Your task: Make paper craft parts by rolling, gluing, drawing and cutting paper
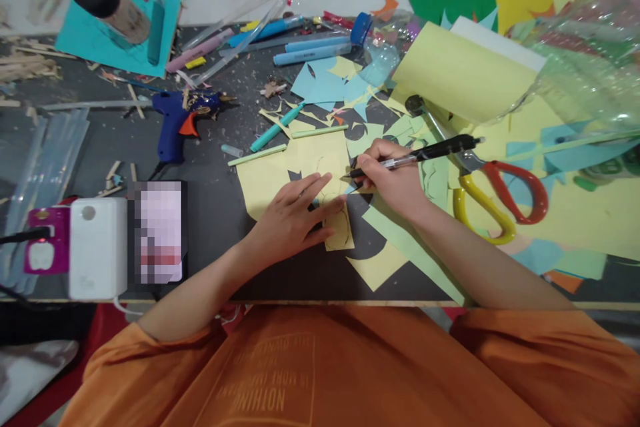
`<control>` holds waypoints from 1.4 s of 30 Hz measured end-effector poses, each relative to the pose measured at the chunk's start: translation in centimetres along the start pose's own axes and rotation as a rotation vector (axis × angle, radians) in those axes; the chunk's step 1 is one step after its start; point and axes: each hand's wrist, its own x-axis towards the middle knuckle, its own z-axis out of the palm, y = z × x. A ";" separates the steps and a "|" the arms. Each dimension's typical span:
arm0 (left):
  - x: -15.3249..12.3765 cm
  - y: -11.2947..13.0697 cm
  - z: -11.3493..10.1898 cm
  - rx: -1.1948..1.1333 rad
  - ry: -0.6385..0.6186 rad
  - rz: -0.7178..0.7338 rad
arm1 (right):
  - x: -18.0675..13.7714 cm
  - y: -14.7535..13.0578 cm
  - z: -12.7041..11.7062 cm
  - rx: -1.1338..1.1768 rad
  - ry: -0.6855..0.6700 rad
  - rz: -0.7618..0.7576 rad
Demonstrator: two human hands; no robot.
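Note:
My right hand point(387, 173) grips a black ballpoint pen point(425, 150), its tip at a pale yellow sheet of paper point(325, 153). Thin curved pen lines run over that sheet. My left hand point(300, 213) lies flat with fingers stretched across the yellow paper, just left of the pen tip. Below its fingers shows a small yellow paper piece point(341, 230) with a drawn curved outline; part of it is hidden by the hand. Scissors with red and yellow handles point(500, 197) lie right of my right hand. A turquoise pen point(277, 127) rests above the sheet.
A blue glue gun point(175, 121) lies at left, above a phone point(161, 233) and a white power bank point(99, 247). A dark-capped bottle point(110, 3) stands on a turquoise sheet. Markers point(313, 50), paper scraps point(377, 263) and clear plastic bottles point(590, 60) crowd the back and right.

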 end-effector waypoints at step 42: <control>-0.1 0.2 0.2 0.031 -0.012 -0.020 | 0.1 0.1 0.0 -0.140 -0.086 -0.067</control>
